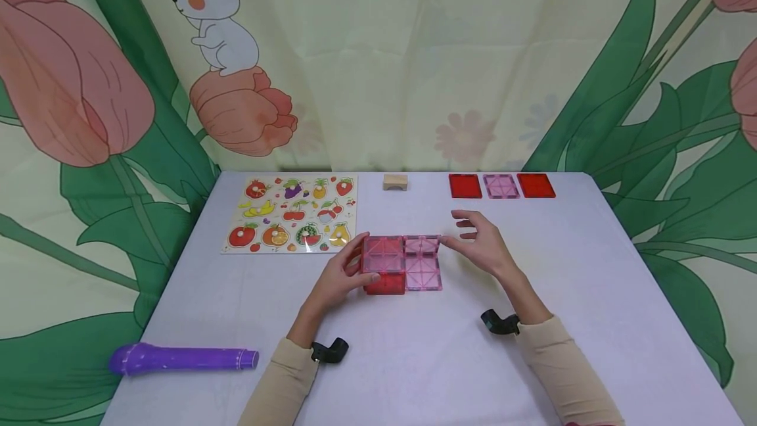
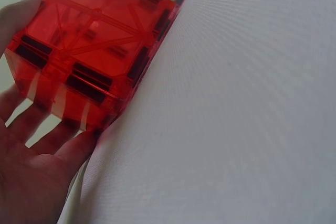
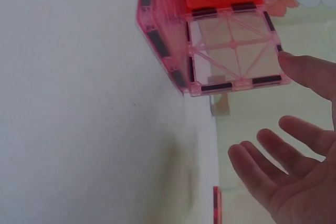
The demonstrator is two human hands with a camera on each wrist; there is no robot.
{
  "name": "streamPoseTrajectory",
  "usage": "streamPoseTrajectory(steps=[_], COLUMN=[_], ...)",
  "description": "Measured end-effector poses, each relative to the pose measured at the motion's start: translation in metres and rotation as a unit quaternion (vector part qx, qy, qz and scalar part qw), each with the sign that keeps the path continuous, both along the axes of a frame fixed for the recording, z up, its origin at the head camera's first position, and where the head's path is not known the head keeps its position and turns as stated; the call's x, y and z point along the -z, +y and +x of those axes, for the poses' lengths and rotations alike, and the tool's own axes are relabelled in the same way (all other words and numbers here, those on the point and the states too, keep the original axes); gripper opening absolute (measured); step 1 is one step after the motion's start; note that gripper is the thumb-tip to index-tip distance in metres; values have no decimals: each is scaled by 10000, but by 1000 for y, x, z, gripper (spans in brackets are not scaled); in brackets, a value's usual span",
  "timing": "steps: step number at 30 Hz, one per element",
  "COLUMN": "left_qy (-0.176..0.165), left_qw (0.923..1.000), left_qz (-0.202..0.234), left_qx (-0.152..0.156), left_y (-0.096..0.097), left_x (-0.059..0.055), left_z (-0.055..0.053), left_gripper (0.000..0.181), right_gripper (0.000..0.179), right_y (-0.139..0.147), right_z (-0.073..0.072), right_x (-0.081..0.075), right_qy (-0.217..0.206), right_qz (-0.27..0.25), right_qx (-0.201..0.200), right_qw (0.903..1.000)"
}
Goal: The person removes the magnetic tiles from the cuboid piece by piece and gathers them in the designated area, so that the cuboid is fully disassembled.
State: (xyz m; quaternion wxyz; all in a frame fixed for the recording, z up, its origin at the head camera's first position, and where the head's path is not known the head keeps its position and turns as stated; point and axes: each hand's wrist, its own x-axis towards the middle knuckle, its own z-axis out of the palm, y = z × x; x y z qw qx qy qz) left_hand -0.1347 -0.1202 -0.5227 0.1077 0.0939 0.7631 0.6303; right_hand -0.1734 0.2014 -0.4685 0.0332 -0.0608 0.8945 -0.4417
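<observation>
Red and pink see-through magnetic tiles form a box at the middle of the table. My left hand grips its left side, thumb at the front and fingers spread along the side and back; the left wrist view shows its red tile close up. Joined to the box's right side is a pink tile lying low, with an upright pink tile behind it. At that upright tile's outer edge, my right hand touches with the thumb, its other fingers loosely bent and apart from the tile.
Farther back on the right lie two red tiles with a pink tile between them. A small wooden block stands at the table's back edge. Left of it is a fruit picture board. A purple microphone-shaped toy lies front left.
</observation>
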Motion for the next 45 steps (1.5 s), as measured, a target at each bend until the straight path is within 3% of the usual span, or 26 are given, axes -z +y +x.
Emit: streamPoseTrajectory(steps=[4,13,21,31,45], left_qy=[-12,-21,-47,-66,62], left_qw=[10000,10000,9999,10000,10000], left_qz=[64,74,77,-31,13], left_qx=[20,36,76,2,29], left_y=[0,0,0,0,0], left_x=[-1,-3,-5,-4,-1], left_z=[0,1,1,0,0], left_gripper=[85,83,83,82,83], right_gripper=[65,45,25,22,24], right_y=[-10,-23,-28,-30,-29], right_z=[2,8,8,9,4], right_x=[8,18,20,22,26], right_qy=[-206,-200,-12,221,124], right_qz=[125,554,877,887,802], right_qx=[-196,-642,-598,-492,-407], right_qw=[9995,9962,9943,9946,9959])
